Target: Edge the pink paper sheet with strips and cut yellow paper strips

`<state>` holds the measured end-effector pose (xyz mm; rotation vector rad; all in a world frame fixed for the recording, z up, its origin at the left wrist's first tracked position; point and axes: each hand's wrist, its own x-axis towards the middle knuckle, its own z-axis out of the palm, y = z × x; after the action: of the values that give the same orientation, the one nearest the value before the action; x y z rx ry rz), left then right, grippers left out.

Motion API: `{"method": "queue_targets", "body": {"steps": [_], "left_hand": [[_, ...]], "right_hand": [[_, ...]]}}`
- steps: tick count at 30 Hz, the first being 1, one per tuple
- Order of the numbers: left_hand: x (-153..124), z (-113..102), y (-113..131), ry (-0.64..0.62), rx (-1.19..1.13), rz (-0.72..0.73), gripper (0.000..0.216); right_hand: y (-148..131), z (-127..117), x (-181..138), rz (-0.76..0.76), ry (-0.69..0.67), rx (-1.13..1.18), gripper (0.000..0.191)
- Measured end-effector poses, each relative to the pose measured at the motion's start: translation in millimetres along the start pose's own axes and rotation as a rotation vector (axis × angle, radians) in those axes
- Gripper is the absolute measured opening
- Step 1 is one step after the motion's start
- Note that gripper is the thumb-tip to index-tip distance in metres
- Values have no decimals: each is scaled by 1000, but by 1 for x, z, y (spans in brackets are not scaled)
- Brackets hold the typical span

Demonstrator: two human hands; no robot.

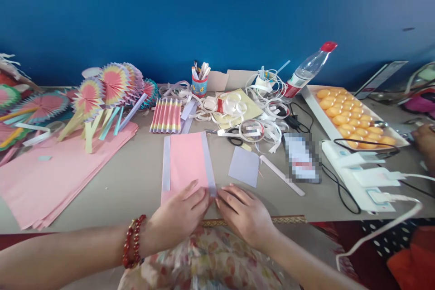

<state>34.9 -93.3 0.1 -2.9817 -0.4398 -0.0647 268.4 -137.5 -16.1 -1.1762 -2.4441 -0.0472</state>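
Matte beige tabletop (136, 176), left hand (180, 212) and right hand (246, 214) fingers flat, pressing pink paper (186, 158)

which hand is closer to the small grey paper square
Right. The right hand lies below the small grey paper square; the left hand sits further left, on the pink paper sheet.

Tabletop (136, 181), near centre: sheet (186, 161), with left hand (180, 213) and right hand (244, 213) side by side on its near edge.
Left: stack of sheets (50, 181), paper fans (102, 95) behind it.
Behind sheet: pleated paper (166, 115), then pen cup (199, 84).
Right: small square (244, 166), scissors (231, 136) behind it.
Far right: tray (314, 108), power strip (353, 176) before it.
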Motion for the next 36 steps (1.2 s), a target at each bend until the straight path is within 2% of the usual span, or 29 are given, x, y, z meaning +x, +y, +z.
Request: {"method": "queue_targets", "body": {"steps": [4,8,11,14,18,21,23,28,32,36], "left_hand": [[-2,-2,-9,20,-75,37,44],[-4,-7,-40,71,-274,7,43],[0,-5,-65,47,-237,-113,44],[3,5,-79,29,-200,-71,47],[0,14,-75,49,-214,-85,49],[-1,10,-64,49,-243,-148,50],[1,6,-59,47,-264,-171,49],[7,4,-57,56,-347,-98,38],[6,10,-56,110,-359,-71,36],[10,14,-50,196,-359,30,29]], "right_hand": [[0,-1,-1,14,5,-3,22],[2,-6,0,-3,2,23,25],[5,-8,1,-29,-4,31,26],[10,-12,2,-71,-21,51,29],[19,-22,2,-52,-37,176,26],[24,-24,11,24,-49,268,25],[24,-21,23,41,-115,267,27],[23,-12,44,-4,-226,254,16],[24,-16,35,-11,-198,306,20],[20,-21,22,5,-133,328,24]]}}
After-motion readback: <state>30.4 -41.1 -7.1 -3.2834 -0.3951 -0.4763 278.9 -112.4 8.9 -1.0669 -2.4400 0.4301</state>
